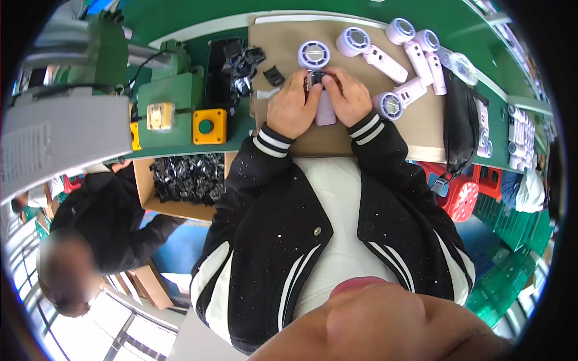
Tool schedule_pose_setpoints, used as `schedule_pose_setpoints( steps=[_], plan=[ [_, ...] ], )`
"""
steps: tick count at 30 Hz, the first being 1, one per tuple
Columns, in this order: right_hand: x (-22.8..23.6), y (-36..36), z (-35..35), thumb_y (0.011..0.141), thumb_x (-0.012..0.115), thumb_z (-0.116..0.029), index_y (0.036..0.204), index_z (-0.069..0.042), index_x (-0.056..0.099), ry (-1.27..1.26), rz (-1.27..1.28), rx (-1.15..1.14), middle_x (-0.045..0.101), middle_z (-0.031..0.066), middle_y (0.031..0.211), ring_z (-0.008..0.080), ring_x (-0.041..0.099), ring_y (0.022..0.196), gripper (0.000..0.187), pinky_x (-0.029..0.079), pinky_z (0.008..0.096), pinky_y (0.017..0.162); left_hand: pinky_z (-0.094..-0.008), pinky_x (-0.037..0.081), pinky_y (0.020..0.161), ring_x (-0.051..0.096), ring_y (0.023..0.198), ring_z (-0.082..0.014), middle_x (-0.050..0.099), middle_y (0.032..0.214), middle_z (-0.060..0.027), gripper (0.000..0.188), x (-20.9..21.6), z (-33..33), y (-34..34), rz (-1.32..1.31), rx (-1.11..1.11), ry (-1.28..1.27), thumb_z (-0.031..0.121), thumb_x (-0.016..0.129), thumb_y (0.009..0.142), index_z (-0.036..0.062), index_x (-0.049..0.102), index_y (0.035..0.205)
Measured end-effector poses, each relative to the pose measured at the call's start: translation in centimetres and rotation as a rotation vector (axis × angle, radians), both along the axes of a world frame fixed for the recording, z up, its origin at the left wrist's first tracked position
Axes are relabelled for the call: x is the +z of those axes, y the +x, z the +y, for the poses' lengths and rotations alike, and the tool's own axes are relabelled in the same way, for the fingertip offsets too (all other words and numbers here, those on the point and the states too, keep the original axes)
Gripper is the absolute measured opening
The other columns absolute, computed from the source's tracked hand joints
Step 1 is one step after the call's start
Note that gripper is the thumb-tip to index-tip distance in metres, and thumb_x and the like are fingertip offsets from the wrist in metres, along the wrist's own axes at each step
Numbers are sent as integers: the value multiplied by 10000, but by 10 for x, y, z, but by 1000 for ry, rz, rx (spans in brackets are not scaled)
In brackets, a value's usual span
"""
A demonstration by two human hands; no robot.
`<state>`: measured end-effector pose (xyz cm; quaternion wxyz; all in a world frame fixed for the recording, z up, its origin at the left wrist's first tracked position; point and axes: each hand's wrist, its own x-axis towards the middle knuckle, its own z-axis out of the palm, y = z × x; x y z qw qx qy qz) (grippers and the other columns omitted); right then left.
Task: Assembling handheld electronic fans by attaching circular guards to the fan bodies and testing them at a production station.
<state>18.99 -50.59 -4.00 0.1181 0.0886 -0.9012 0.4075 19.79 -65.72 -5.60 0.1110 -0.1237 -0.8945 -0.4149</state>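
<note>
Both hands are closed around a lavender handheld fan (326, 111) whose round head points away from me and whose handle points toward me. My left hand (291, 107) grips its neck from the left, thumb and fingers bent inward. From the right, my right hand (348, 99) presses with its thumb near the neck. A small black plastic piece (315, 78) sits between my fingertips at the neck; they partly hide it. Left of my hands, a loose black plastic part (274, 76) lies on the brown cardboard sheet (415, 133).
More lavender fans (385, 63) lie to the right, one (390, 106) beside my right hand. A black bag (460, 126) hangs at the right edge. Leftward are black parts (244, 63), a green machine (165, 99) with a yellow button box (209, 126), a parts carton (188, 180) and another person (108, 222).
</note>
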Motion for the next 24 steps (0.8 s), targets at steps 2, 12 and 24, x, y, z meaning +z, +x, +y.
schedule_pose_setpoints(
  steps=[2,12,24],
  plan=[
    [-9,-1,-4,913,533,-241,1042,-102,570,89,32,-61,650,104,813,327,604,712,193,477,397,654,-386,497,627,613,736,-296,616,959,-156,349,-5,0,0,-6,-45,59,197,598,867,47,503,1167],
    [8,-23,-22,949,483,-217,1135,-74,498,-383,-8,-22,633,134,960,330,613,803,235,480,406,720,-328,482,756,562,862,-222,536,1140,-155,387,16,4,-30,-208,-146,663,137,570,913,32,435,1260],
    [-3,-49,-28,954,476,-114,1286,5,478,-616,89,1,583,152,1173,233,583,1001,352,472,318,874,-324,444,896,523,1035,-216,501,1221,-140,413,6,18,-60,-9,-174,700,123,512,960,21,387,1340]
  ],
)
